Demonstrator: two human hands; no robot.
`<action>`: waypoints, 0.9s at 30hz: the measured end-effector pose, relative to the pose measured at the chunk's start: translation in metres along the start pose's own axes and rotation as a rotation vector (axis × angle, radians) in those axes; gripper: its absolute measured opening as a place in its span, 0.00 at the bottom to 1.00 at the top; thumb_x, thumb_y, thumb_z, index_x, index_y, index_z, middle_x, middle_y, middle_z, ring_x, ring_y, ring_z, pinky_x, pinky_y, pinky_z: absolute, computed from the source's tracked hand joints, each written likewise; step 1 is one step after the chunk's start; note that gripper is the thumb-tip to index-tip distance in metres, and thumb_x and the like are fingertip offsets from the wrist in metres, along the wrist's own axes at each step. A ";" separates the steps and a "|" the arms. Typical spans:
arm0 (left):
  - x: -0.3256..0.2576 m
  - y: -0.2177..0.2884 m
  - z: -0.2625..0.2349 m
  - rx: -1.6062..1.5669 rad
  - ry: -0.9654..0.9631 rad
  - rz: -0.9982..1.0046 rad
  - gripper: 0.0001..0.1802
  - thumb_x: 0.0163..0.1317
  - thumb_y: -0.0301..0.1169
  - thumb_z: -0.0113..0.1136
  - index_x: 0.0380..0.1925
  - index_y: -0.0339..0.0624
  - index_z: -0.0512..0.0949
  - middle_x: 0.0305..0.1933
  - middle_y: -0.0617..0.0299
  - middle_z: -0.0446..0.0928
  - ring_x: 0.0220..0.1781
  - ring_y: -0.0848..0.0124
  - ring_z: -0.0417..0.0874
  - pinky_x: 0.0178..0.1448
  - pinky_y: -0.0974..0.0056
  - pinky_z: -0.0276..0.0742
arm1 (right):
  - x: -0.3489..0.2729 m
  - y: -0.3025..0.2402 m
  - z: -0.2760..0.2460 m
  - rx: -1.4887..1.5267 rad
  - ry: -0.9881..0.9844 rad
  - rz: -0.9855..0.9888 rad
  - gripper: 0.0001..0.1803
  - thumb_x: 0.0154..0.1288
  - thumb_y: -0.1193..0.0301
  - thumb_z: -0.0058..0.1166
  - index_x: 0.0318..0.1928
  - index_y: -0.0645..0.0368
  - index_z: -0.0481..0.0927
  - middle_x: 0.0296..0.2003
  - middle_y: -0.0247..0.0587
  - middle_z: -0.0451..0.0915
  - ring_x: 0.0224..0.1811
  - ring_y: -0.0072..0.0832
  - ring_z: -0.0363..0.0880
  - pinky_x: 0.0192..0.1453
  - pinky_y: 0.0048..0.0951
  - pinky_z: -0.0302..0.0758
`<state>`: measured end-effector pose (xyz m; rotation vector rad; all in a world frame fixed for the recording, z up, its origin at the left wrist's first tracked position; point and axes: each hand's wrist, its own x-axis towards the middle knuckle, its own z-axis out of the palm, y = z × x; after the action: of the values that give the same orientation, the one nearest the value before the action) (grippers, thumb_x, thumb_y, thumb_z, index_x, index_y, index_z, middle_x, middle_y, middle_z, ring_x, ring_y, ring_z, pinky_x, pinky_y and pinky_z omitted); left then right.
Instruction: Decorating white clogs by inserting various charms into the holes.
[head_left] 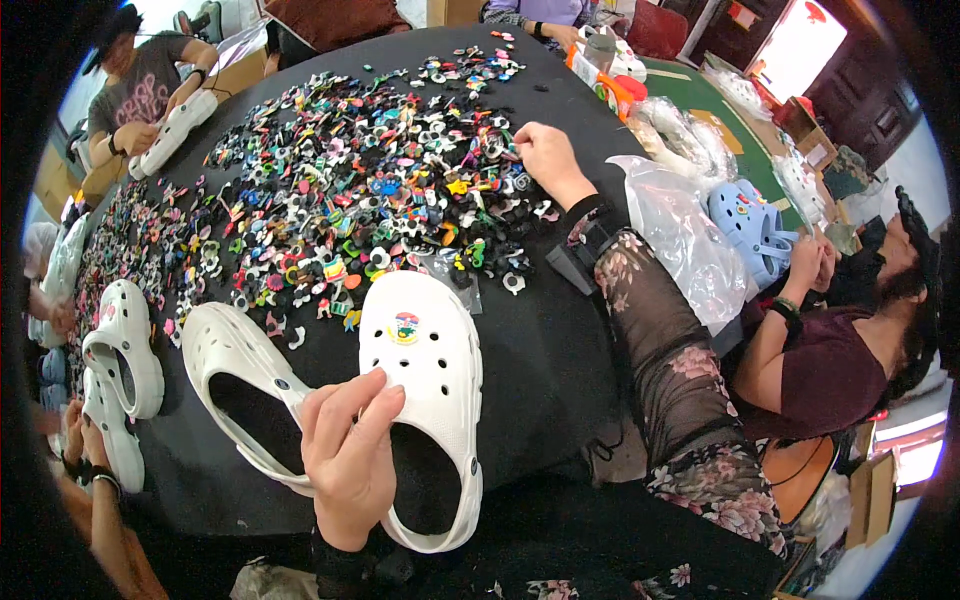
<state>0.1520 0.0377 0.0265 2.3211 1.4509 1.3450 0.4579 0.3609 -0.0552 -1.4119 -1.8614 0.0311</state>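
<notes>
My left hand (348,455) is closed on the inner side of a white clog (420,330), its thumb and fingers at the edge of the foot opening. One round, colourful shoe charm (404,328) sits in a hole on this clog's top. The mate, another white clog (235,345), lies just left of it on the black table. Stretched forward, my right hand (550,163) is at the right edge of a wide heap of loose shoe charms (390,190). Its fingers are bent together among the charms; whether one is pinched is hidden.
At the left, another person's hand is by a pair of white clogs (125,350). Across the table, someone holds a white clog (180,130). To my right, a clear plastic bag (680,240) lies near blue clogs (748,230) and a seated person (830,370).
</notes>
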 end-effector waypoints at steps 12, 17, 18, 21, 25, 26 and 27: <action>0.000 -0.002 0.000 0.012 0.005 0.031 0.19 0.45 0.13 0.63 0.40 0.37 0.83 0.46 0.50 0.81 0.44 0.54 0.80 0.48 0.57 0.76 | -0.060 -0.137 -0.077 1.075 -0.614 0.440 0.10 0.64 0.76 0.55 0.45 0.65 0.81 0.32 0.33 0.80 0.28 0.19 0.77 0.33 0.22 0.77; -0.002 -0.003 0.000 0.008 0.014 0.027 0.19 0.46 0.14 0.63 0.40 0.37 0.83 0.45 0.50 0.81 0.43 0.54 0.80 0.47 0.57 0.76 | -0.102 -0.174 -0.086 1.119 -0.737 0.418 0.12 0.63 0.76 0.56 0.47 0.67 0.82 0.32 0.34 0.83 0.28 0.18 0.78 0.33 0.22 0.76; -0.001 -0.004 0.002 -0.002 0.031 0.045 0.18 0.46 0.14 0.63 0.41 0.36 0.83 0.45 0.51 0.81 0.43 0.54 0.80 0.47 0.57 0.76 | -0.105 -0.179 -0.094 1.090 -0.794 0.415 0.12 0.64 0.78 0.55 0.48 0.66 0.81 0.37 0.36 0.82 0.33 0.19 0.78 0.40 0.23 0.77; 0.000 -0.005 0.002 -0.021 0.033 0.041 0.18 0.46 0.14 0.63 0.40 0.36 0.83 0.45 0.51 0.81 0.42 0.55 0.79 0.47 0.58 0.76 | -0.118 -0.189 -0.101 1.033 -0.776 0.412 0.12 0.64 0.80 0.55 0.48 0.67 0.81 0.41 0.36 0.82 0.38 0.19 0.79 0.45 0.24 0.78; -0.001 -0.003 0.002 -0.003 0.034 0.028 0.17 0.46 0.14 0.64 0.39 0.36 0.83 0.45 0.51 0.81 0.42 0.56 0.80 0.46 0.58 0.76 | -0.127 -0.188 -0.099 0.835 -0.662 0.107 0.12 0.63 0.82 0.54 0.48 0.66 0.81 0.41 0.36 0.81 0.43 0.19 0.79 0.49 0.23 0.77; -0.002 -0.003 0.002 -0.005 0.029 0.028 0.17 0.46 0.14 0.64 0.39 0.36 0.83 0.45 0.51 0.81 0.42 0.56 0.80 0.46 0.58 0.76 | -0.129 -0.189 -0.099 0.720 -0.619 -0.010 0.12 0.63 0.83 0.54 0.47 0.65 0.81 0.40 0.36 0.81 0.43 0.19 0.79 0.48 0.23 0.77; -0.002 -0.004 0.002 0.001 0.033 0.033 0.17 0.46 0.14 0.64 0.39 0.36 0.83 0.45 0.51 0.81 0.43 0.56 0.80 0.46 0.58 0.76 | -0.133 -0.189 -0.096 0.700 -0.523 -0.108 0.11 0.62 0.83 0.57 0.45 0.64 0.81 0.38 0.39 0.81 0.41 0.23 0.81 0.47 0.26 0.78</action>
<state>0.1508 0.0393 0.0225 2.3438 1.4293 1.3983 0.3724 0.1389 0.0220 -0.8485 -2.0308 0.9801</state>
